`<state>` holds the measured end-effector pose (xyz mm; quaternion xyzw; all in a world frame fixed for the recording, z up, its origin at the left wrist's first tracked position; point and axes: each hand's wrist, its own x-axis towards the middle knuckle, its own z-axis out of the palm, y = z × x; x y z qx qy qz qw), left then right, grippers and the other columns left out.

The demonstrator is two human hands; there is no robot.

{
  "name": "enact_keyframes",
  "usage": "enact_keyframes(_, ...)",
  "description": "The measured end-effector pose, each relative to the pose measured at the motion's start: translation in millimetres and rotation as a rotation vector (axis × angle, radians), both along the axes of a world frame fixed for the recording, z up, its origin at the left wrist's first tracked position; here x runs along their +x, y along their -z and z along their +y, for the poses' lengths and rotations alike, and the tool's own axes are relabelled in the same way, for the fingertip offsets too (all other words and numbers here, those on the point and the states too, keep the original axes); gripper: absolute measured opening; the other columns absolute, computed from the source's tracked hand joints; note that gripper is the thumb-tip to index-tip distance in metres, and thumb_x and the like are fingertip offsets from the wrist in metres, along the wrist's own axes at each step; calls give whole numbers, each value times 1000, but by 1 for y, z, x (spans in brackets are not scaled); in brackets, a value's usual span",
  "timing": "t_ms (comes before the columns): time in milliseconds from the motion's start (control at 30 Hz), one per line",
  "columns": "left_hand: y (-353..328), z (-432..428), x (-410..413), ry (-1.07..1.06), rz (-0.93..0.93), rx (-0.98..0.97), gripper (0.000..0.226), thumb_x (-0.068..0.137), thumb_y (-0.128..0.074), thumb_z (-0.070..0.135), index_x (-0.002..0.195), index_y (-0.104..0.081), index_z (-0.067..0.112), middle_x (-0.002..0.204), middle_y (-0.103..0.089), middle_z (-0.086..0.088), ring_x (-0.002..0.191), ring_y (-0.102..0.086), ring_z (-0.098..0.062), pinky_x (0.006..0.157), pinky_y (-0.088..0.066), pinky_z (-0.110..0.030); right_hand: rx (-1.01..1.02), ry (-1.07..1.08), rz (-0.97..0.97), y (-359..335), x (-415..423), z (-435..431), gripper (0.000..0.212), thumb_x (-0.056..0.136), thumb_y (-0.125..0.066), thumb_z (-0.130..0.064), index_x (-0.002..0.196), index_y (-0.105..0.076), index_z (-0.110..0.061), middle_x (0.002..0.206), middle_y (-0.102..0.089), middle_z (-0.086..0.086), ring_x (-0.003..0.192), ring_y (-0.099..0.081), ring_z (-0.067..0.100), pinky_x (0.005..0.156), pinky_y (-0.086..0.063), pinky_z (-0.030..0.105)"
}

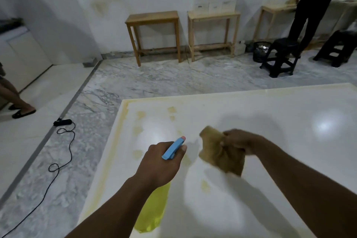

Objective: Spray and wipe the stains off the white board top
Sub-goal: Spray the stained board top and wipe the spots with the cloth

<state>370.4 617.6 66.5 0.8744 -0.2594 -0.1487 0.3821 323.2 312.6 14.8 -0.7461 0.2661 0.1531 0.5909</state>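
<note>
Now the left hand (160, 164) grips the spray bottle (152, 208); the right hand (237, 141) pinches a cloth (220, 154). Aim at stains (138, 153) near the desk's (289, 141) left edge — mist lightly, then wipe.

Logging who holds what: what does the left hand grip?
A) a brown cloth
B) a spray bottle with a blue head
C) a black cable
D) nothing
B: the left hand curls round the spray bottle below its blue head; the right hand holds the brown cloth.
</note>
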Motion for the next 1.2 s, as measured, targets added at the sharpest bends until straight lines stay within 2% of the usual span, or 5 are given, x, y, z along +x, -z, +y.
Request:
enact_keyframes(233, 39, -18, 101, -11, 23, 19, 60, 92, -50, 69, 106, -72, 15, 57, -46, 8, 57, -56, -32, 68, -63, -57, -868, -55, -126, 13, 191, -34, 41, 87, -43, -6, 116, -63, -28, 110, -66, 6, 98, -58, 31, 75, -43, 33)
enact_keyframes(533, 75, -43, 154, 17, 14, -49, 40, 98, -56, 61, 108, -77, 28, 58, -52, 11, 63, -63, -35, 68, -63, -55, -826, -93, -110, 161, 235, -47, 58, 94, -49, -10, 149, -41, -27, 161, -30, 3, 150, -20, 25, 122, -15, 36)
enact_keyframes(900, 41, -4, 89, 35, 54, -29, 23, 104, -59, 49, 110, -77, 36, 59, -55, 5, 65, -67, -37, 72, -63, -56, -963, -182, -67, 153, 59, 76, 59, 97, -36, -3, 151, -38, -27, 163, -26, -2, 152, -17, 24, 119, -17, 38)
enact_keyframes(1100, 16, 66, 26, 11, 40, 8, 33, 105, -57, 50, 107, -77, 24, 81, -66, -24, 69, -67, -43, 72, -62, -58, -972, -149, -134, 154, -72, 174, 67, 62, -79, 9, 120, -70, -22, 131, -65, 5, 120, -63, 34, 91, -54, 48)
enact_keyframes(1200, 5, 101, -5, 7, 58, 4, 21, 104, -57, 50, 96, -73, 40, 79, -68, -23, 67, -68, -40, 72, -64, -56, -831, -166, -164, 129, -115, 202, 45, 95, -51, -4, 127, -64, -32, 143, -50, -15, 137, -46, 15, 105, -41, 27)
